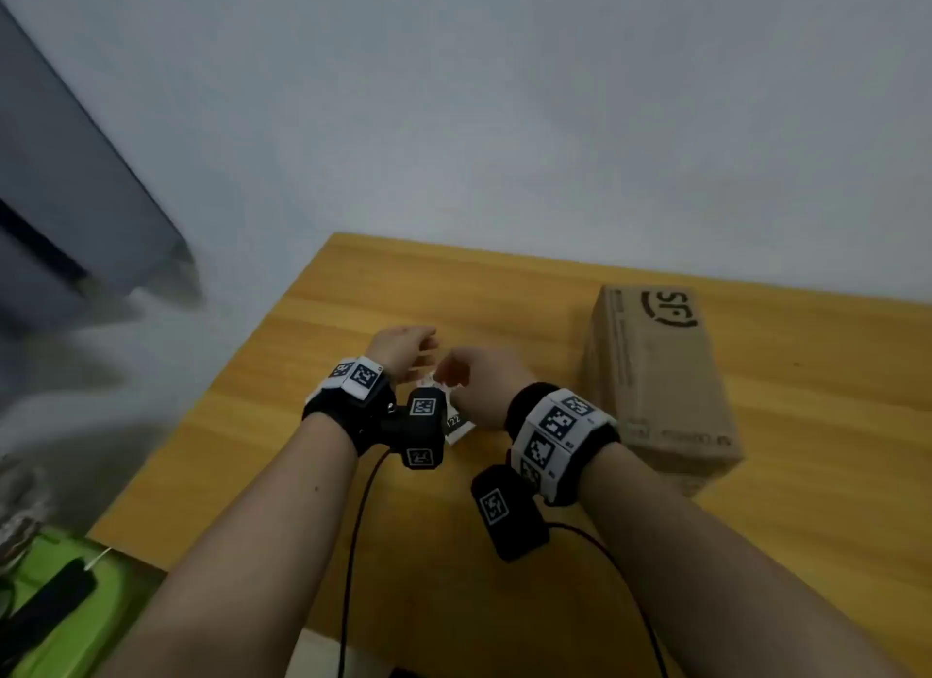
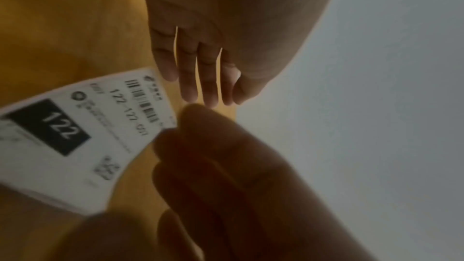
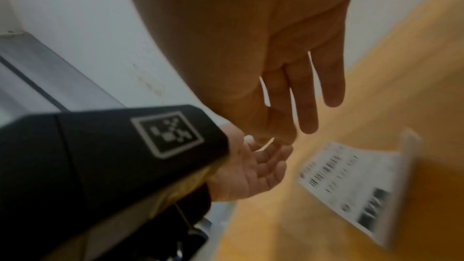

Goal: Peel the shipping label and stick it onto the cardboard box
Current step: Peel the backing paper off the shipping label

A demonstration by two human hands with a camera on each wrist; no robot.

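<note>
The white shipping label (image 1: 458,425), printed with a barcode and "122", lies low over the wooden table (image 1: 353,299) between my wrists. In the left wrist view the label (image 2: 75,136) is at the left, with its barcode end beside my fingertips. My left hand (image 1: 403,347) hovers past that end with straight fingers (image 2: 211,90) that hold nothing. My right hand (image 1: 479,380) is close on the right, and its fingers (image 3: 306,106) hang loose. In the right wrist view the label (image 3: 351,182) is blurred and its barcode-end corners are free. The cardboard box (image 1: 660,375) lies on the table to the right.
The table's left edge runs diagonally past my left forearm. A green bin (image 1: 75,602) sits on the floor at lower left. A grey cabinet (image 1: 60,198) stands by the white wall. Black cables (image 1: 353,551) trail from the wrist cameras toward me.
</note>
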